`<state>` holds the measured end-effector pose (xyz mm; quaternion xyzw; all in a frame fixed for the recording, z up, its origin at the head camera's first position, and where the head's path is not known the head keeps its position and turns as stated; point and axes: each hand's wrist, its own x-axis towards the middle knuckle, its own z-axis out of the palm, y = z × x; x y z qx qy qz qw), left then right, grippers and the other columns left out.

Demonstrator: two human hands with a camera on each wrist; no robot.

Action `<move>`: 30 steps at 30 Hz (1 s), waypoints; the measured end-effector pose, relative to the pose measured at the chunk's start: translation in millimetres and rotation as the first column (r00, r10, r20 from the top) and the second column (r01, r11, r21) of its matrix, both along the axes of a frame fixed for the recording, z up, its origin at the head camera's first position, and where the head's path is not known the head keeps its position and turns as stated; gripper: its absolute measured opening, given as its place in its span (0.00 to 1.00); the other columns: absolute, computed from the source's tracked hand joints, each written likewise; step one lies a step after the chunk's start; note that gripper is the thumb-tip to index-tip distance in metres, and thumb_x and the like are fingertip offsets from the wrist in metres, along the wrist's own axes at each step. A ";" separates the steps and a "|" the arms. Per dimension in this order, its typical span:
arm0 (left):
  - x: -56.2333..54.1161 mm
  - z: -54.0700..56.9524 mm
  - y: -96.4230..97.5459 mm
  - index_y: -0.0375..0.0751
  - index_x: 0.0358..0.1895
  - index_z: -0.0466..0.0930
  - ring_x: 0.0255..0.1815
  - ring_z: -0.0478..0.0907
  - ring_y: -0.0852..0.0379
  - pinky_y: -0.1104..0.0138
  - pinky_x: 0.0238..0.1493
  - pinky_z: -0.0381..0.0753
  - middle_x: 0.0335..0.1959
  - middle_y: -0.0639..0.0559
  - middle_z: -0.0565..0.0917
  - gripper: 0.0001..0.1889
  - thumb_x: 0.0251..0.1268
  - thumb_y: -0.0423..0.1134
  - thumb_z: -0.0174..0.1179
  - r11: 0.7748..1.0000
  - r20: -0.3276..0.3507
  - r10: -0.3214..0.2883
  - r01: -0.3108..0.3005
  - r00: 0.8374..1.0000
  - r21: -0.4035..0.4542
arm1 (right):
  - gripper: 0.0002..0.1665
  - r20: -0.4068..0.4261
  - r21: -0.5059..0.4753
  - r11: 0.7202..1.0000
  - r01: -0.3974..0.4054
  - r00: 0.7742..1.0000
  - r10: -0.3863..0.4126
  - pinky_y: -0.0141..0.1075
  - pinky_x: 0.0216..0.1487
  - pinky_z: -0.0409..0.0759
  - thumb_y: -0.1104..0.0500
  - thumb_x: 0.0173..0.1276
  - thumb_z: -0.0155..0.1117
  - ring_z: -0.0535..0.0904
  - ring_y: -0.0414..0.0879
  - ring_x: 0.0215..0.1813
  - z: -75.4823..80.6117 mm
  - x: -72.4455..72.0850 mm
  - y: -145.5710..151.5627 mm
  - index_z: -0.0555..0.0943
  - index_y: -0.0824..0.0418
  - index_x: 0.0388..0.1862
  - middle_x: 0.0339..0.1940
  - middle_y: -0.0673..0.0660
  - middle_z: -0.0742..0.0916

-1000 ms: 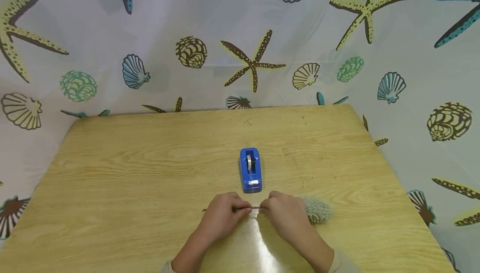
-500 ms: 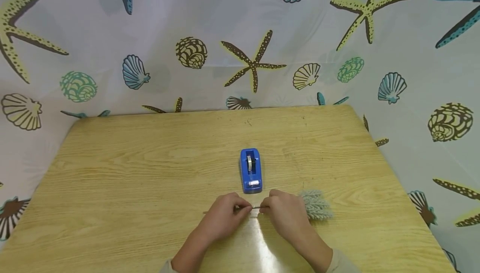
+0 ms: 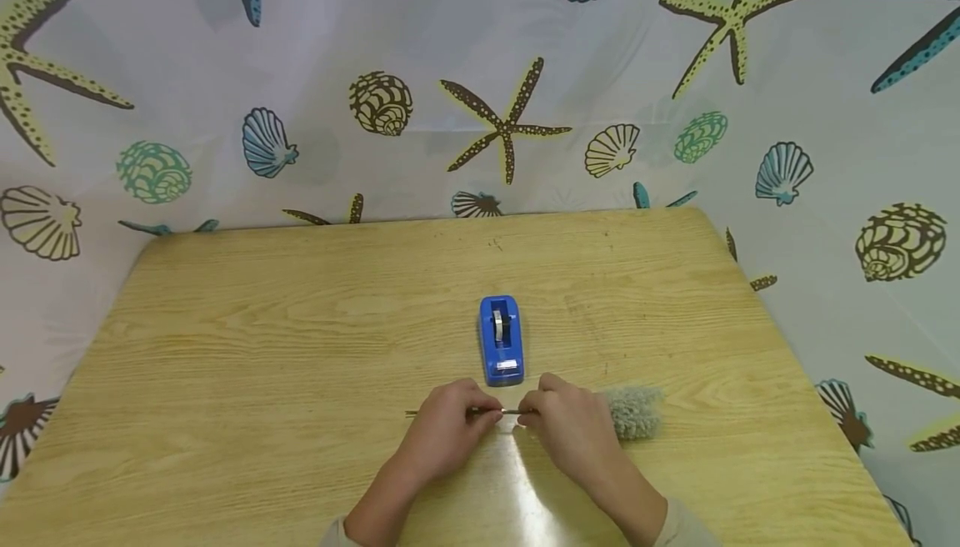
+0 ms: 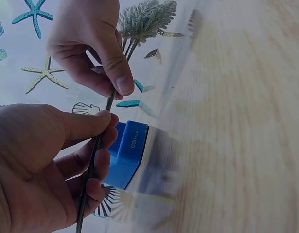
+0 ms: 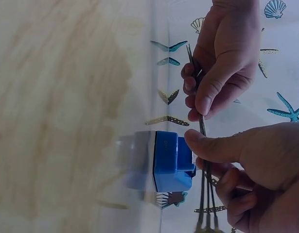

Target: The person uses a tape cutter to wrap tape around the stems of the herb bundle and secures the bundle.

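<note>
A bunch of artificial sprigs with fuzzy grey-green heads (image 3: pixel 635 412) is held sideways above the table. Its thin dark stems (image 5: pixel 203 189) lie close together between the hands and spread towards the heads. My left hand (image 3: pixel 444 429) pinches the stems between thumb and fingertips, with the loose stem ends sticking out on its left. My right hand (image 3: pixel 572 426) pinches them on the side nearer the heads, thumb on top. A short stretch of stem shows between the two hands. Just beyond them stands a blue tape dispenser (image 3: pixel 502 343) with a roll in it.
The wooden table (image 3: pixel 300 322) stretches out on both sides of the hands. A white cloth (image 3: pixel 322 47) printed with shells and starfish hangs behind the table and along its sides.
The fuzzy heads have turned and shifted shape, and the stem ends at left have moved slightly, as the bunch rolls in the fingers. Both hands stay in nearly the same place.
</note>
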<state>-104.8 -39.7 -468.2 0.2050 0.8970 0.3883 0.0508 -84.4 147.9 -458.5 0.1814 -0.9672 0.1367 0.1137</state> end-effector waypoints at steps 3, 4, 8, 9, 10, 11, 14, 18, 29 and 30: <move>0.0 0.0 0.1 0.39 0.36 0.90 0.30 0.74 0.66 0.74 0.32 0.75 0.29 0.55 0.82 0.04 0.62 0.33 0.68 1.000 -0.011 0.001 -0.001 1.000 0.002 | 0.05 0.000 0.039 0.999 -0.021 1.000 0.021 0.26 0.18 0.64 0.52 0.56 0.78 0.71 0.34 0.20 1.6 0.1 1.1 0.90 0.50 0.32 0.25 0.44 0.80; 0.0 -0.1 0.2 0.39 0.36 0.90 0.30 0.73 0.66 0.74 0.32 0.74 0.29 0.55 0.82 0.03 0.62 0.33 0.68 1.000 -0.014 0.003 -0.003 1.000 0.002 | 0.05 0.004 0.057 0.998 -0.027 1.000 0.027 0.26 0.18 0.65 0.52 0.58 0.76 0.73 0.34 0.21 2.2 0.3 1.4 0.90 0.49 0.32 0.27 0.44 0.82; -0.3 -0.5 0.7 0.40 0.36 0.91 0.29 0.72 0.66 0.74 0.31 0.73 0.28 0.56 0.81 0.03 0.61 0.33 0.68 1.000 -0.024 0.016 -0.016 1.000 0.004 | 0.04 0.022 0.117 0.993 -0.035 0.999 0.033 0.29 0.18 0.69 0.51 0.62 0.73 0.81 0.38 0.25 3.4 0.2 1.7 0.90 0.48 0.34 0.30 0.46 0.86; -0.6 -0.8 0.9 0.41 0.36 0.91 0.29 0.72 0.66 0.74 0.31 0.73 0.28 0.56 0.81 0.03 0.61 0.33 0.68 1.000 -0.027 0.020 -0.020 0.999 0.002 | 0.04 0.031 0.123 0.992 -0.033 0.999 0.029 0.29 0.18 0.69 0.51 0.62 0.73 0.81 0.39 0.25 3.5 0.0 1.5 0.90 0.48 0.33 0.29 0.46 0.86; -0.5 -1.0 0.9 0.41 0.36 0.91 0.28 0.72 0.66 0.74 0.31 0.73 0.28 0.56 0.81 0.03 0.61 0.33 0.69 1.000 -0.029 0.022 -0.021 0.999 0.003 | 0.04 0.041 0.124 0.992 -0.027 0.999 0.022 0.30 0.18 0.69 0.51 0.62 0.72 0.80 0.39 0.25 3.6 -0.1 1.4 0.90 0.47 0.33 0.28 0.45 0.85; -0.6 -1.2 1.1 0.41 0.36 0.91 0.28 0.72 0.66 0.74 0.31 0.73 0.28 0.56 0.82 0.03 0.61 0.33 0.69 1.000 -0.029 0.024 -0.024 0.999 0.004 | 0.03 0.049 0.121 0.992 -0.020 0.999 0.014 0.30 0.18 0.68 0.51 0.62 0.72 0.80 0.39 0.24 3.6 -0.1 1.3 0.90 0.47 0.33 0.27 0.45 0.85; -0.9 -2.0 1.6 0.41 0.36 0.91 0.29 0.73 0.66 0.74 0.32 0.73 0.28 0.56 0.82 0.03 0.60 0.33 0.69 0.999 -0.035 0.037 -0.037 0.999 0.007 | 0.03 0.067 0.099 0.995 0.007 0.998 -0.014 0.30 0.17 0.65 0.51 0.62 0.72 0.77 0.38 0.22 3.3 -0.1 0.8 0.90 0.46 0.31 0.23 0.44 0.83; -1.3 -3.3 2.1 0.42 0.35 0.91 0.29 0.75 0.66 0.74 0.32 0.74 0.28 0.57 0.83 0.03 0.59 0.34 0.70 0.998 -0.044 0.060 -0.059 0.997 0.018 | 0.02 0.047 0.073 0.997 0.030 0.998 -0.034 0.28 0.18 0.64 0.51 0.59 0.74 0.74 0.36 0.21 2.1 -0.3 -0.1 0.91 0.46 0.30 0.21 0.43 0.82; -3.0 -6.4 1.7 0.44 0.32 0.92 0.29 0.77 0.66 0.74 0.31 0.75 0.28 0.57 0.85 0.03 0.54 0.33 0.73 0.991 -0.068 0.126 -0.122 0.990 0.057 | 0.03 0.034 0.036 0.998 0.046 0.998 -0.047 0.28 0.17 0.63 0.54 0.54 0.78 0.69 0.34 0.18 4.5 -5.4 -6.0 0.91 0.48 0.27 0.19 0.43 0.80; -3.0 -6.8 1.6 0.45 0.32 0.92 0.29 0.77 0.66 0.74 0.31 0.75 0.28 0.57 0.85 0.03 0.54 0.33 0.73 0.991 -0.069 0.125 -0.121 0.990 0.058 | 0.03 0.033 0.036 0.998 0.046 0.998 -0.047 0.28 0.17 0.63 0.54 0.54 0.79 0.69 0.34 0.18 4.6 -5.5 -6.0 0.91 0.48 0.27 0.19 0.43 0.80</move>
